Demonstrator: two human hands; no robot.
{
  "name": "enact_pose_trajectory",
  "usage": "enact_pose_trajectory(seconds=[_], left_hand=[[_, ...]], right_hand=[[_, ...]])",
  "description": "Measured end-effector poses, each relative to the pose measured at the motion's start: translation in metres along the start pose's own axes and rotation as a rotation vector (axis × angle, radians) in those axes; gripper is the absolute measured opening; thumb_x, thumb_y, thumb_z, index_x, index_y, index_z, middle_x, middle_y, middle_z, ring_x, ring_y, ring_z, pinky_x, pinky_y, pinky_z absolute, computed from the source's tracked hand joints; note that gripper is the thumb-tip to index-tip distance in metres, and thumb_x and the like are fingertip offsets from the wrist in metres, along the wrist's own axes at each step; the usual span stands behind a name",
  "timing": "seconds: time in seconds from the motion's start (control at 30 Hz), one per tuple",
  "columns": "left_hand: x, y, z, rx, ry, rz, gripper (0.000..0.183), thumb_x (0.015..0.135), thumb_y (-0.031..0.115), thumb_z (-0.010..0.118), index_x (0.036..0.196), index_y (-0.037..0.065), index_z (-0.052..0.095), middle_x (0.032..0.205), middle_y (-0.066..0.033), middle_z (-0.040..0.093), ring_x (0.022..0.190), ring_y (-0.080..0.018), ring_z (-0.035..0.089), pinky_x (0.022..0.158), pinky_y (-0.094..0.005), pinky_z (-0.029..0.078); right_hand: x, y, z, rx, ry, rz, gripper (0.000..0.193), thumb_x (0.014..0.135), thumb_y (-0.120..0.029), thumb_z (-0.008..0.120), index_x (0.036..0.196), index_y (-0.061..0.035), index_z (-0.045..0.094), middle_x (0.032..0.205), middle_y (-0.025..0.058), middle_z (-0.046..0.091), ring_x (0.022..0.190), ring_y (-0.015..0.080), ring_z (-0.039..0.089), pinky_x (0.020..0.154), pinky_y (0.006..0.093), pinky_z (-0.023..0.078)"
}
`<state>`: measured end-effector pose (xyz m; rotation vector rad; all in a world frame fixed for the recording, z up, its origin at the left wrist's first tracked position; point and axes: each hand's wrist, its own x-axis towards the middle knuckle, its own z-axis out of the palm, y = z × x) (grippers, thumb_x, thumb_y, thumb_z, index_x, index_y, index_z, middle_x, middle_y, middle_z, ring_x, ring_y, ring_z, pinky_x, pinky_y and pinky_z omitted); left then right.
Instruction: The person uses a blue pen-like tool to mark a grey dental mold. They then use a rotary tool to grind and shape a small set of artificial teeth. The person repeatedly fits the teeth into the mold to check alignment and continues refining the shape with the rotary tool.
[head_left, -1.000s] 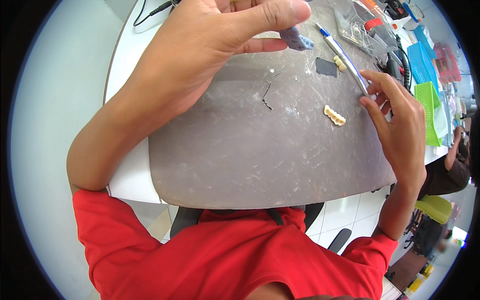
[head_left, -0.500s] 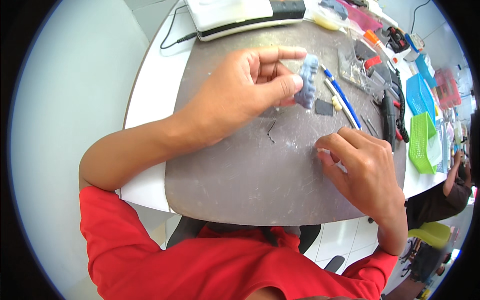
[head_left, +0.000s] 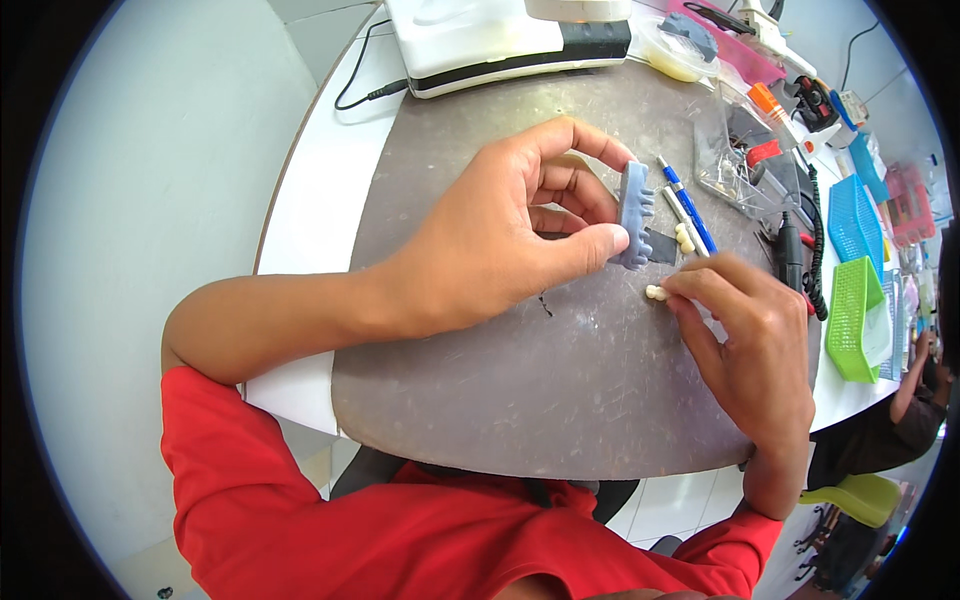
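Note:
A grey-blue dental model (head_left: pixel 634 215) with a row of small stumps along its right side stands upright in the grip of my left hand (head_left: pixel 530 210). Thumb and index finger pinch it from its two ends. Just below and to the right, my right hand (head_left: pixel 742 340) is closed, its fingertips holding a small cream-coloured dental crown piece (head_left: pixel 656 292). Another cream crown piece (head_left: pixel 684 238) lies on the worktop beside a dark square pad (head_left: pixel 660 246), which the model partly overlaps.
A blue pen (head_left: pixel 690 205) and a white stick lie behind my right hand. Farther right are a clear tray of small tools (head_left: pixel 730 170), a black handpiece (head_left: pixel 790 255) and a green basket (head_left: pixel 852 320). A white machine (head_left: pixel 480 45) stands at the back.
My left hand has shifted slightly nearer and turned the model so its stumps face right. The crown piece in my right fingertips now shows; my right hand has moved a little right.

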<state>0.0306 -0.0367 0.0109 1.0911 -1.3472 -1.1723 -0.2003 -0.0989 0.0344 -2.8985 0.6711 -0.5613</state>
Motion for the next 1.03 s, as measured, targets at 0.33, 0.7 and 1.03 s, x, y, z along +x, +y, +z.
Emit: enact_pose_trajectory(seconds=[0.33,0.7,1.03], left_hand=[[-0.002,-0.004,0.011,0.029,-0.048,0.054,0.045,0.083,0.0,0.066,0.125,0.004,0.049,0.094,-0.0036,0.059,0.092,-0.0101,0.06,0.094,-0.0305,0.048],[-0.004,-0.008,0.011,0.109,-0.05,0.162,0.046,0.081,-0.002,0.067,0.123,0.003,0.051,0.111,-0.0053,0.059,0.09,-0.0102,0.061,0.092,-0.0308,0.049],[-0.006,-0.011,0.008,0.176,-0.069,0.225,0.046,0.081,-0.003,0.067,0.124,0.003,0.051,0.111,-0.0053,0.059,0.09,-0.0114,0.061,0.093,-0.032,0.048]], right_hand=[[0.008,0.0,-0.008,0.949,0.05,0.596,0.018,0.084,-0.013,0.07,0.094,-0.0002,0.063,0.083,0.0011,0.063,0.067,0.0047,0.055,0.055,0.0181,0.04],[0.013,0.003,-0.001,1.137,-0.046,0.641,0.016,0.086,-0.012,0.071,0.096,-0.0004,0.066,0.081,0.0003,0.067,0.068,0.0028,0.057,0.059,0.0172,0.044],[0.012,0.001,0.004,1.135,-0.067,0.583,0.017,0.087,-0.01,0.071,0.098,0.0007,0.066,0.082,0.0019,0.067,0.07,0.0045,0.058,0.061,0.0178,0.045]])
